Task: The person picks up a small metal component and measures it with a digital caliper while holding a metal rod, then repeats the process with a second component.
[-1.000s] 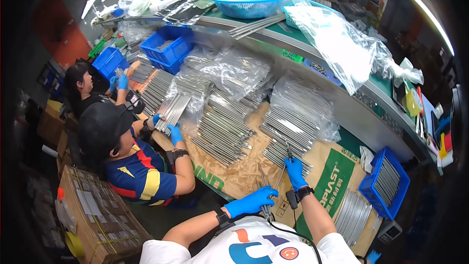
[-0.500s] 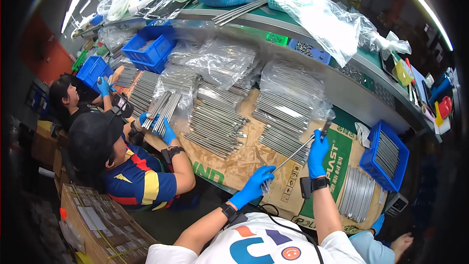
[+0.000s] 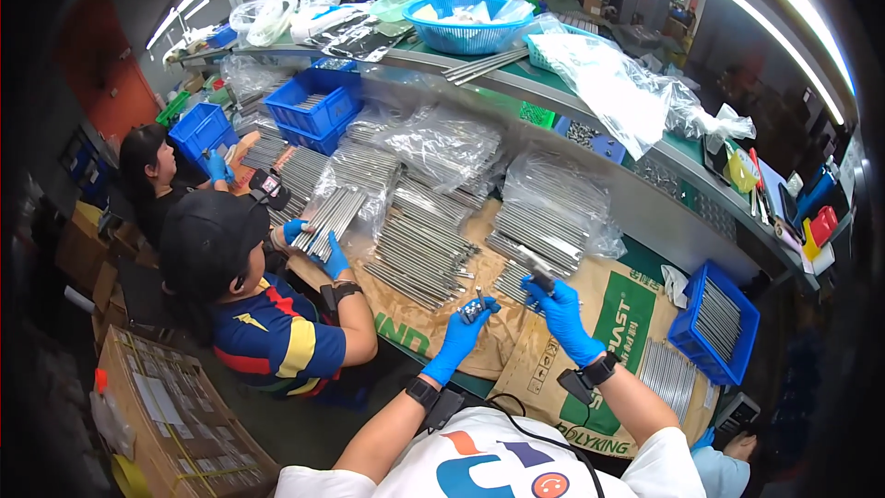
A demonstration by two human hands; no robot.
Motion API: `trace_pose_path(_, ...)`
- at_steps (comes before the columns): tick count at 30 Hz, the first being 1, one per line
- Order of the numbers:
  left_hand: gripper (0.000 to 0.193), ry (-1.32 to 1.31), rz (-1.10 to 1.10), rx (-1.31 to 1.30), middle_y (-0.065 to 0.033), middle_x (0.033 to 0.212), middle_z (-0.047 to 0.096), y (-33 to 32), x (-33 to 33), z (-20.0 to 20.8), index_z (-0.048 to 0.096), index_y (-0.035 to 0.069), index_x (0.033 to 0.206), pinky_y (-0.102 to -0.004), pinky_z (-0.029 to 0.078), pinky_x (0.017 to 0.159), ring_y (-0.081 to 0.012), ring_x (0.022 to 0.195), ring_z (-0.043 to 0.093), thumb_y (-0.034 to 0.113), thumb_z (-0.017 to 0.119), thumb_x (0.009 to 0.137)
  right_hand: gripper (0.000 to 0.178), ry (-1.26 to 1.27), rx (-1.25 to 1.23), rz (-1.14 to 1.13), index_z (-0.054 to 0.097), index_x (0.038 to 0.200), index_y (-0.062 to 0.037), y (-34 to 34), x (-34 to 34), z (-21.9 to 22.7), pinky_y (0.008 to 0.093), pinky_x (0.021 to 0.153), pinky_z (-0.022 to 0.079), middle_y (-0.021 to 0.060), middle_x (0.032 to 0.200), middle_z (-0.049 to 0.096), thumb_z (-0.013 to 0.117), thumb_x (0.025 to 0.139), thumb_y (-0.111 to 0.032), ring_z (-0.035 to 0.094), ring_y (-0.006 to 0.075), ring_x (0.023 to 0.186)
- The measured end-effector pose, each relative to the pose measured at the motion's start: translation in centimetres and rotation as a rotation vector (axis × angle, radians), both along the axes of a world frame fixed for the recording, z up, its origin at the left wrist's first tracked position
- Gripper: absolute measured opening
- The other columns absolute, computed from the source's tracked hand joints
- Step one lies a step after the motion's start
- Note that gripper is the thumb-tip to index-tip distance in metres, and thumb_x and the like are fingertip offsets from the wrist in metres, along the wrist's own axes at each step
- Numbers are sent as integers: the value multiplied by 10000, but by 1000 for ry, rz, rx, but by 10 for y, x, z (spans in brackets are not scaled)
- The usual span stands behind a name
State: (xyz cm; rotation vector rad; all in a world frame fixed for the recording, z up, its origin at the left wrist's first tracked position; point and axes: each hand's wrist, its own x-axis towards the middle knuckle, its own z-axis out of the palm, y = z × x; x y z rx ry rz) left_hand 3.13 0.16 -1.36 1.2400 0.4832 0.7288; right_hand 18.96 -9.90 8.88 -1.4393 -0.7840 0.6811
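Observation:
My left hand is closed, in a blue glove, around a small cluster of metal pieces whose ends show above the fingers. They look like thin rods seen end-on, but I cannot be sure. My right hand, gloved too, grips a dark tool with a grey end; its kind does not show clearly. Both hands are above the brown paper sheeting, apart from each other. Just beyond them lie stacked metal rods, and more rods under clear plastic.
A blue bin of rods stands at the right beside another rod pile. To my left a co-worker holds a bundle of rods; another person sits beyond. A raised shelf with a blue basket runs across the back.
My right hand has moved left and slightly downward with the tool, nearer my left hand. My left hand has shifted up and left. The long rod between them no longer shows clearly. The view has turned.

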Motion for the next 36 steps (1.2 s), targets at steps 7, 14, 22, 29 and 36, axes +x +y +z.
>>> trace_pose_path(7,263,122,55,164,-91,1078,632,4,-11,-27,588,-4,1125,-274,477,847,-150,967,596,57,591,869,239,110,78,240,639,1110,-52,24,-35,-46,240,630,480,44,956,671,600,880,-104,601,97,775)
trace_pose_path(14,277,169,13,81,-69,1050,642,11,-9,-11,585,2,1144,-257,476,829,-126,964,593,32,579,869,277,85,84,266,602,1154,-24,26,-34,-66,249,673,483,52,1002,658,587,892,-112,592,97,806)
trace_pose_path(22,325,181,-23,50,-98,1115,618,12,-6,-4,543,-14,1197,-257,475,841,-145,970,592,57,573,882,268,191,101,306,613,1144,-42,25,-23,-66,259,669,493,48,977,658,581,900,-148,601,111,807)
trace_pose_path(29,275,5,147,-35,-80,1106,625,0,-8,0,571,-26,1151,-260,469,863,-143,979,596,32,563,883,279,121,-58,247,621,1096,-21,1,5,-63,265,613,481,75,857,670,583,896,-211,604,120,684)
trace_pose_path(36,254,138,197,179,-71,1094,630,-17,-15,-2,591,-6,1129,-251,471,844,-126,967,594,33,572,879,338,-419,-311,134,633,1034,-21,-21,22,-64,296,607,462,106,749,655,646,839,-296,614,150,660)
